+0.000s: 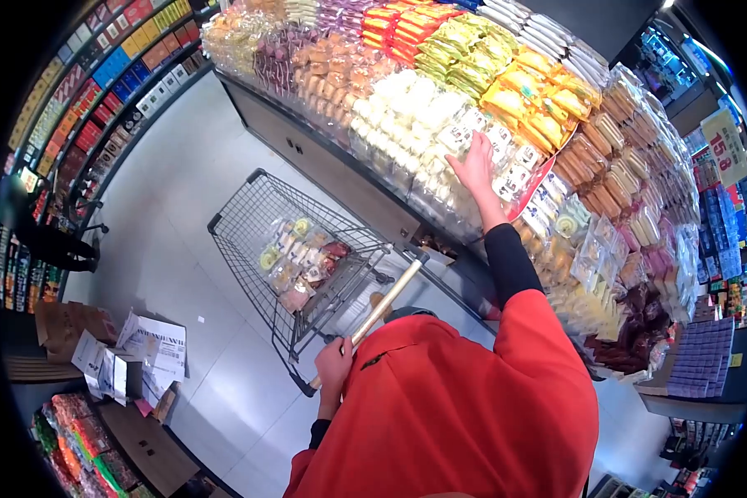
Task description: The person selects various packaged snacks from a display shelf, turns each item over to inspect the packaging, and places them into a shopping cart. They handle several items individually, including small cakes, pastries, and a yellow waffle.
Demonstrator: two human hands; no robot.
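My left hand [334, 365] is wrapped round the pale handle bar [388, 300] of a wire shopping cart [245, 224]. Several clear packs of packaged food [303, 257] lie inside the cart. Stretched out over the display, my right hand [475, 170] has its fingers extended and thumb apart, with nothing seen in it. Just beneath and beyond its fingertips are white wrapped food packs [456, 133] with dark print. Yellow packs [539, 100] lie farther back, to the right of that hand.
A long display stand [307, 153] piled with bagged food runs along the cart's right side. Packaged goods fill shelves [116, 66] at the left. Opened cardboard boxes [153, 349] sit at lower left. A person in dark clothes [46, 236] stands at the left edge.
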